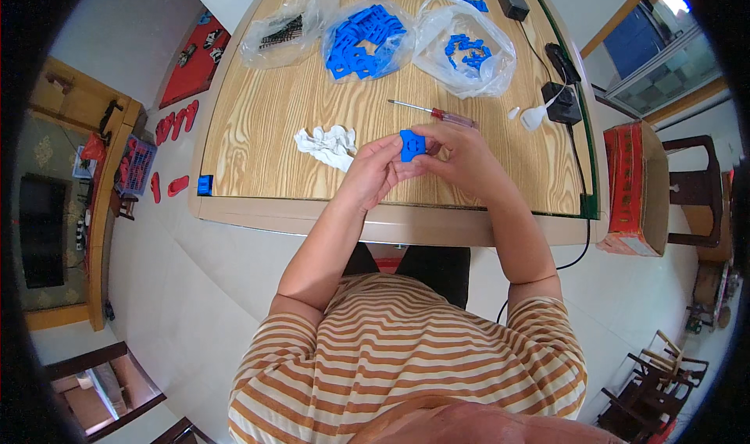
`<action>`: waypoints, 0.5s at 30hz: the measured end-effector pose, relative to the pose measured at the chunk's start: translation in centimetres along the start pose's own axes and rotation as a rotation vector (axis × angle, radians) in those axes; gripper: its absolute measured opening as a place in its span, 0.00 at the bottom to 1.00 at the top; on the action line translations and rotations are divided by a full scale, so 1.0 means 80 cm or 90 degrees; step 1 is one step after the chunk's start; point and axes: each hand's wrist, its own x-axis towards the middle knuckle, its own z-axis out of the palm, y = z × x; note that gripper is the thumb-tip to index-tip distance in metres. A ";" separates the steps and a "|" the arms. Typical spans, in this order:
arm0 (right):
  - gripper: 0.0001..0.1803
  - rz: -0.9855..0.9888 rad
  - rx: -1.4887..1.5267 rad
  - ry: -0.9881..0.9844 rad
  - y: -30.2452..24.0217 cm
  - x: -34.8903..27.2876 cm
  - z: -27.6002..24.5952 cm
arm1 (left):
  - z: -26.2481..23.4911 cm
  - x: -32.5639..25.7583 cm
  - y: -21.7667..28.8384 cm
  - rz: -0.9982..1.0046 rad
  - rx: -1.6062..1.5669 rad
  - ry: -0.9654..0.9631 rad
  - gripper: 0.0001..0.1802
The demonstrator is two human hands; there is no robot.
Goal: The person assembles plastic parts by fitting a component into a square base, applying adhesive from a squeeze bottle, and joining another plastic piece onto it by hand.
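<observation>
Both hands meet above the near part of the wooden table, closed around a small flat blue plastic piece (pixel 412 146) with a notched outline. My left hand (pixel 376 169) grips its left side between thumb and fingers. From the right, my right hand (pixel 457 156) pinches the same piece at its edges. Just beyond the right hand lies a screwdriver (pixel 433 114) with a clear red handle, its shaft pointing left. A crumpled white tissue (pixel 326 146) rests left of my left hand.
Along the far side sit plastic bags holding dark thin parts (pixel 283 32), blue plates (pixel 367 42) and small blue pieces (pixel 469 52). Black adapters (pixel 561 103) and cables line the right edge. A blue block (pixel 205 185) marks the near left corner; a red cardboard box (pixel 633 186) stands right.
</observation>
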 end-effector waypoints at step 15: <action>0.22 0.024 -0.010 -0.008 -0.004 0.000 0.000 | 0.000 0.000 0.000 0.000 -0.009 -0.002 0.20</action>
